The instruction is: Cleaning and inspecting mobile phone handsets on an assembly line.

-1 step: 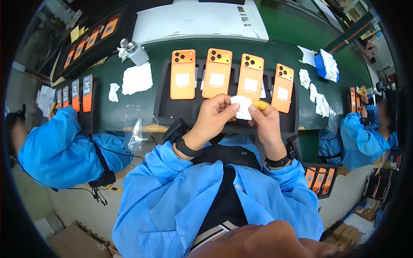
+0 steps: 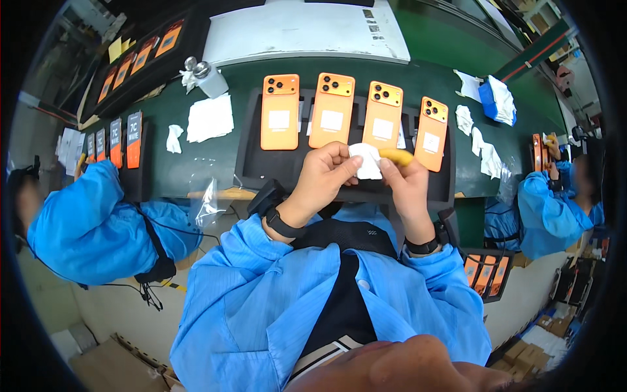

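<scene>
Both my hands meet above the near edge of the black tray [image 2: 258,171], pinching a small folded white wiping cloth [image 2: 366,161]. My left hand [image 2: 325,171] grips its left side between thumb and fingers. On the opposite side, my right hand [image 2: 406,186] holds it, with a yellow finger cot [image 2: 396,156] over the index finger. Just beyond my hands, several orange phones lie camera side up in the tray: one phone [image 2: 279,134] at left, two in the middle [image 2: 332,98] [image 2: 384,108], and one phone [image 2: 431,124] at right. Each has a white square label.
A stack of white cloths [image 2: 210,119] and a pump bottle [image 2: 210,81] stand left of the tray. Crumpled cloths [image 2: 488,161] and a blue box of wipes [image 2: 498,101] sit at right. Co-workers in blue work on the left [image 2: 72,215] and right [image 2: 555,212].
The white cloth looks slightly flatter between my fingers. My hands stay in nearly the same place, and the whole scene has shifted a touch.
</scene>
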The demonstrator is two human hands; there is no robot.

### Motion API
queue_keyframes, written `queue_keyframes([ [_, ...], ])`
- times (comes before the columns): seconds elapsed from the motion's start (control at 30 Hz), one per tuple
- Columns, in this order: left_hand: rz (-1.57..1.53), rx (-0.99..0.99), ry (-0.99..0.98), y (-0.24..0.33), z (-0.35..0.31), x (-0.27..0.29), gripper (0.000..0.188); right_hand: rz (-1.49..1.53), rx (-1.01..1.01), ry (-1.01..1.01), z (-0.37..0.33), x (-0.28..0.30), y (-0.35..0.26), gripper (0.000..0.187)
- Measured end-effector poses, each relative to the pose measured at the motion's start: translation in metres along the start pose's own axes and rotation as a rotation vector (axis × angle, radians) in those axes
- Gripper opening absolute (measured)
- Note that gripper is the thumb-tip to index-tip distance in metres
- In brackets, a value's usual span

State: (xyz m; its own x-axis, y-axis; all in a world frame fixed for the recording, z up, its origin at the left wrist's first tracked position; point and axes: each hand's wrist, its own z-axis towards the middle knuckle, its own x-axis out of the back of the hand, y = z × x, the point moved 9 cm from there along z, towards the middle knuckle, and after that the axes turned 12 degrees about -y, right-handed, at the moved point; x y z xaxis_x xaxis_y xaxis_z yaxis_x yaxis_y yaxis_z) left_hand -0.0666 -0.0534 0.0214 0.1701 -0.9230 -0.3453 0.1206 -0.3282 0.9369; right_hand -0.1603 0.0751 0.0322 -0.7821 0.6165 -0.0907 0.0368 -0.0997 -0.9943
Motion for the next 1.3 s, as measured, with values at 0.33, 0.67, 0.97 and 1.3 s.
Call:
queue_keyframes([
  [0.33,-0.023,0.044,0.003,0.002,-0.013,0.012,0.018,-0.881,0.545,-0.169,-0.014,-0.061,-0.064,0.042],
  [0.67,-0.227,0.145,-0.184,-0.006,-0.021,0.008,0.016,0.149,-0.009,-0.083,-0.003,-0.018,0.011,0.021],
  [0.97,-0.421,0.269,-0.151,-0.009,-0.025,0.009,0.019,0.604,-0.203,-0.049,-0.002,-0.012,0.025,0.029],
  [1.3,-0.377,0.299,-0.248,-0.013,-0.021,0.000,0.016,0.586,-0.232,-0.111,-0.008,-0.016,0.027,0.026],
])
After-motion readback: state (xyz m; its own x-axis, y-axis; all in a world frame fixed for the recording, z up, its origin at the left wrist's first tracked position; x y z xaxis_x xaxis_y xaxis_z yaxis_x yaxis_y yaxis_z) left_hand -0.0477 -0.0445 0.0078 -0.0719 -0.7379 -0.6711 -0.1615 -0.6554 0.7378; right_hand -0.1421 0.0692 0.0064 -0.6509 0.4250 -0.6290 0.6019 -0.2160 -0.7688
